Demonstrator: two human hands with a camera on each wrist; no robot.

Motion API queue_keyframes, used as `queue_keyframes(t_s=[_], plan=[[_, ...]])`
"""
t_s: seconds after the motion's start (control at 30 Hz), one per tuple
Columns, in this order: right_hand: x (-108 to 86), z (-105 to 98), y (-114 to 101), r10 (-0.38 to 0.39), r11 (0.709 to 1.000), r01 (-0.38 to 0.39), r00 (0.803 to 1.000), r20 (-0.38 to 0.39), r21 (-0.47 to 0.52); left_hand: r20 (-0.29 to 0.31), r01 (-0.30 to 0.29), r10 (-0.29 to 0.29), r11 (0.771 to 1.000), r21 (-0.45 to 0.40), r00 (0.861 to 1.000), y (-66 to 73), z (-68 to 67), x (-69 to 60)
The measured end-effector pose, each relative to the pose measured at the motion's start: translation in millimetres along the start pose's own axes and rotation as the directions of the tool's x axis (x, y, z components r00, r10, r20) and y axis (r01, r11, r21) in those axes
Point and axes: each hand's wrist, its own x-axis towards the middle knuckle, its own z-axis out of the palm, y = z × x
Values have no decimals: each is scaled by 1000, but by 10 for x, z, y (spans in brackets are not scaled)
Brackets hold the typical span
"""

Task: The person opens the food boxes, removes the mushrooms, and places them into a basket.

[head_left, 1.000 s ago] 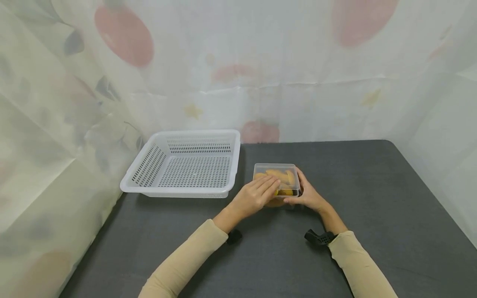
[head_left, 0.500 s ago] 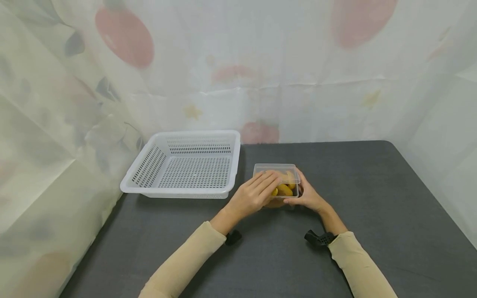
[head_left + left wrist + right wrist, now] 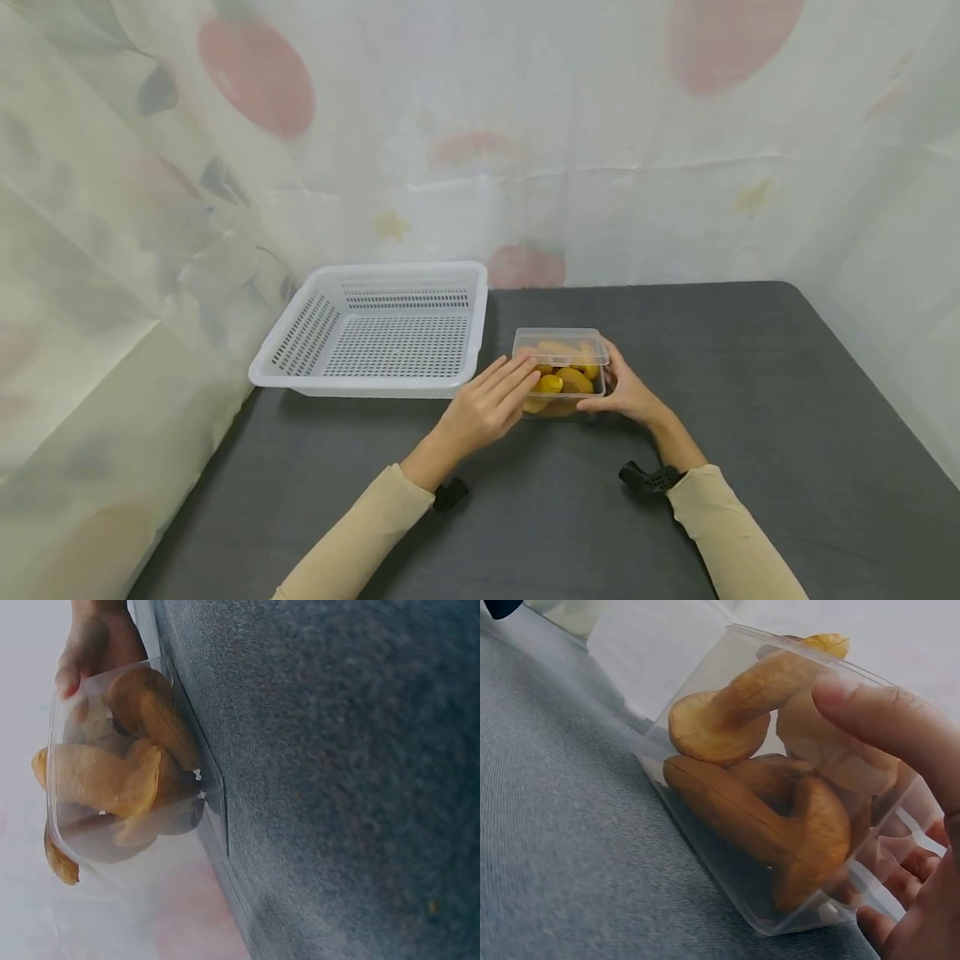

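Note:
A clear plastic box filled with several yellow-brown, partly mushroom-shaped pieces stands on the dark table. Its clear lid lies over the back part, leaving pieces at the front uncovered. My right hand grips the box's right side, thumb at the front; in the right wrist view the thumb and curled fingers of this hand hold the wall. With fingers straight and side by side, my left hand is at the box's left front, fingertips by the lid's front-left edge; contact is unclear. The left wrist view shows the box from the side.
A white perforated basket stands on the table to the left of the box, with nothing in it. Behind the dark table and along its left and right sides hang pale sheets, the back one printed with red shapes and stars.
The lid has slid back, uncovering more of the pieces at the front. My left hand has drawn off the lid's top towards the left and front. My right hand keeps its grip.

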Motion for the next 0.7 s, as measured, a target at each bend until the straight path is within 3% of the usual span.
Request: queue_keyframes(t_s=[0.17,0.33,0.7], plan=[[-26,-74,-36,6,1000,-6,1000,-10,1,0,33,-33,999,-11,999,-18,-13,-67],[-65,-124,-50,-46,999,46,998,-51,14,-3,53,-53,999,-5,999,-45,-16,-105],[-101,-98,-12,-67,993,75,994,-84,96,-28,46,-47,999,-28,999,-77,24,-61]])
